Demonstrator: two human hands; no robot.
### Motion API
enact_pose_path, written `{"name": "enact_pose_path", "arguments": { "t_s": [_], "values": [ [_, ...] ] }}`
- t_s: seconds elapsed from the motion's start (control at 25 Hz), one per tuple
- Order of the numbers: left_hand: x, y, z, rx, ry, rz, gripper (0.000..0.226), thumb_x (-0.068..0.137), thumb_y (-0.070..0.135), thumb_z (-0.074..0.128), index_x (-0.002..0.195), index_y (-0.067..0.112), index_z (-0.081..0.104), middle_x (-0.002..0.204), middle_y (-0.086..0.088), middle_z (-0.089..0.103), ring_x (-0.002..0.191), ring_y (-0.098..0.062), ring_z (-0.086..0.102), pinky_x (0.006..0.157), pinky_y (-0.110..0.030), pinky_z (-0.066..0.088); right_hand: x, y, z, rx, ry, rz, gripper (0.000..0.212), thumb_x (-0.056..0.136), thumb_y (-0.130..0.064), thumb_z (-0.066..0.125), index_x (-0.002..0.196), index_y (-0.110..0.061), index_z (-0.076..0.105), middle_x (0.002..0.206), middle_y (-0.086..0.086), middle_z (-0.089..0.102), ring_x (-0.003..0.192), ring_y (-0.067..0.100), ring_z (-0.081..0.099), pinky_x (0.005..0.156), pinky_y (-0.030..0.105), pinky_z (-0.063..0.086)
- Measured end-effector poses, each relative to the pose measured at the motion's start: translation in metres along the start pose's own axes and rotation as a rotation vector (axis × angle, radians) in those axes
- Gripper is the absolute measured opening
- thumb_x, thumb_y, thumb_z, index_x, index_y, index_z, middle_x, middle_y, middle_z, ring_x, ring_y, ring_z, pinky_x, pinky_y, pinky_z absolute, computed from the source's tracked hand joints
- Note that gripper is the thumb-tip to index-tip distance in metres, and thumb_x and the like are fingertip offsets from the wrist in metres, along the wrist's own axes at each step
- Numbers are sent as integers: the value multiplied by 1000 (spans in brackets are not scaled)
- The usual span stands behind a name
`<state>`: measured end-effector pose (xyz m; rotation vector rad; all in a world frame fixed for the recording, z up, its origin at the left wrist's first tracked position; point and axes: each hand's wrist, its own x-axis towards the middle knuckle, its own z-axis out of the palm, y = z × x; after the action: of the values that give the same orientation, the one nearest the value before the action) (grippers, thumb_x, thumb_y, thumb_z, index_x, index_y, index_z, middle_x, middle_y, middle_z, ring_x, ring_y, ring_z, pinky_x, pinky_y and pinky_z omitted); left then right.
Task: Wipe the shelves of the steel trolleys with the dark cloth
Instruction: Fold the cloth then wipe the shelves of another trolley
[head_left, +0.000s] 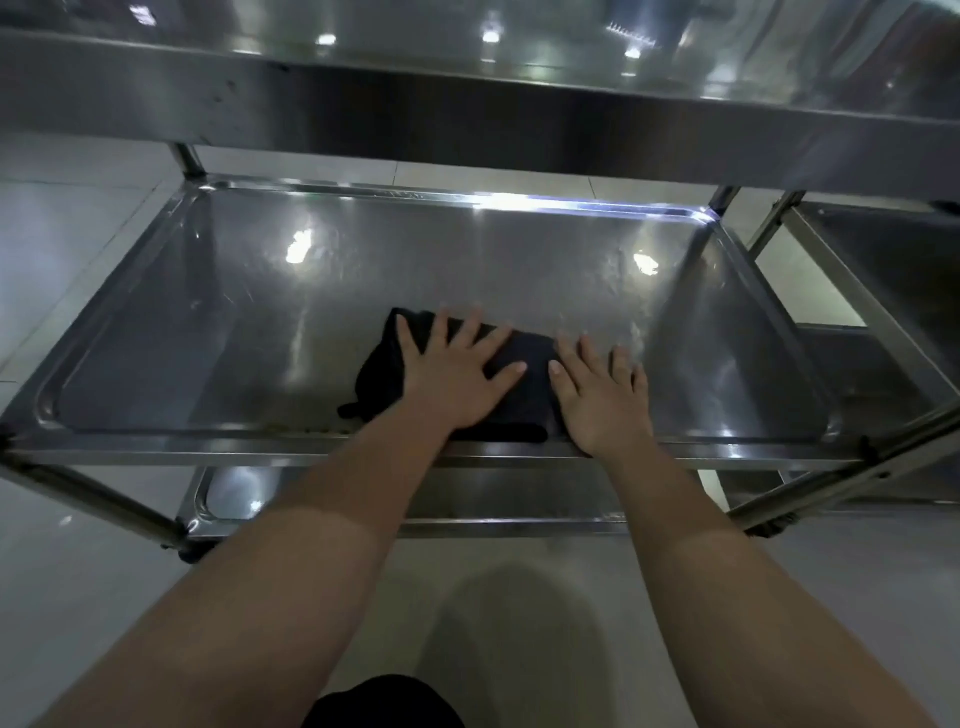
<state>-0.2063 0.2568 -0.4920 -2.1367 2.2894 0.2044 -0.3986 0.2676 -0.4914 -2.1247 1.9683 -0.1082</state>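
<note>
Steel fills most of what I see from here. At the far left, pale glossy floor tiles show past the trolley's rim. The middle shelf is a shallow tray with a raised lip, and its left half lies bare, streaked under reflected ceiling lights. Lower down, a corner of the bottom shelf shows beneath it.

Near the front lip, about midway along, the dark cloth lies bunched flat on the middle shelf. I have the left hand spread on top of it, palm down, fingers straight and apart. I judge the flat press is meant to keep the whole cloth against the metal as it slides, not to lift it.

Just beside it, the right hand lies flat too. Its thumb side is on the cloth's right end and the rest is on bare steel, likely to add weight and steer. Neither hand curls round anything.

Above, the top shelf juts toward me, which is why both arms reach in low under it. At the right, a second trolley stands close against this one. I cannot tell whether its shelves are clean.
</note>
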Motion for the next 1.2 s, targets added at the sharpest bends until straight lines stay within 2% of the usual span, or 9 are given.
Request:
{"name": "enact_pose_path", "arguments": {
  "t_s": [0.12,0.32,0.52,0.64,0.76,0.84,0.92,1.08,1.2],
  "values": [
    [37,-38,-8,12,-3,-112,81,77,88,3,150,52,4,164,9,-3,149,-33,-7,103,-72,-16,2,1,3,-103,-51,-17,60,93,-71,10,148,-55,-7,163,-12,-11,148,36,-15,117,55,-10],
    [70,-45,-26,-20,-84,-177,75,82,85,8,149,54,-1,164,7,-7,149,-35,-9,104,-75,-12,5,-4,3,-130,-65,6,62,92,-73,10,147,-55,-11,162,-12,-16,147,37,-17,116,58,-9],
    [-12,-64,-5,11,-25,-15,81,66,95,-8,141,64,-12,164,10,-6,149,-32,-6,106,-71,-12,4,-5,-3,-128,-98,1,61,93,-72,12,148,-55,-9,162,-12,-16,147,36,-17,116,58,-8],
    [-48,-99,-6,-6,-58,-108,87,58,99,-10,139,66,-17,163,12,-9,149,-28,-9,107,-69,-14,0,-7,-7,-117,-105,51,61,92,-72,14,148,-55,-4,163,-12,-12,148,37,-14,114,62,-9],
    [-51,-102,-15,-5,-79,-175,96,55,99,-9,143,61,-13,163,11,-13,149,-30,-13,106,-70,-15,5,-61,0,-40,-58,5,58,94,-68,15,148,-54,-2,162,-14,-11,148,34,-14,107,68,-12],
    [-54,-93,-15,2,-86,-163,100,53,100,-10,144,59,-13,163,10,-15,148,-30,-16,105,-70,-17,6,-113,11,-17,-40,-143,55,99,-60,12,150,-49,-3,163,-11,-12,148,30,-17,113,64,-12],
    [-61,-100,-11,19,-85,-157,99,52,101,-8,142,61,-14,162,11,-16,148,-30,-16,105,-70,-18,6,-138,22,-14,-63,-187,53,100,-58,9,150,-49,-6,162,-12,-12,148,31,-18,113,62,-13],
    [-80,-190,-19,18,-40,-291,99,53,104,-1,144,62,-6,163,15,-9,149,-30,-7,105,-73,-12,12,-128,31,-99,-80,-186,55,98,-62,6,150,-49,-6,162,-13,-11,148,36,-15,112,64,-13],
    [-96,-254,-31,-32,-95,-453,103,50,105,1,144,62,-5,163,15,-9,149,-32,-9,106,-75,-9,13,-134,34,-138,-84,-182,57,96,-65,5,150,-49,-7,162,-13,-12,147,37,-16,112,64,-14]
  ]
}}
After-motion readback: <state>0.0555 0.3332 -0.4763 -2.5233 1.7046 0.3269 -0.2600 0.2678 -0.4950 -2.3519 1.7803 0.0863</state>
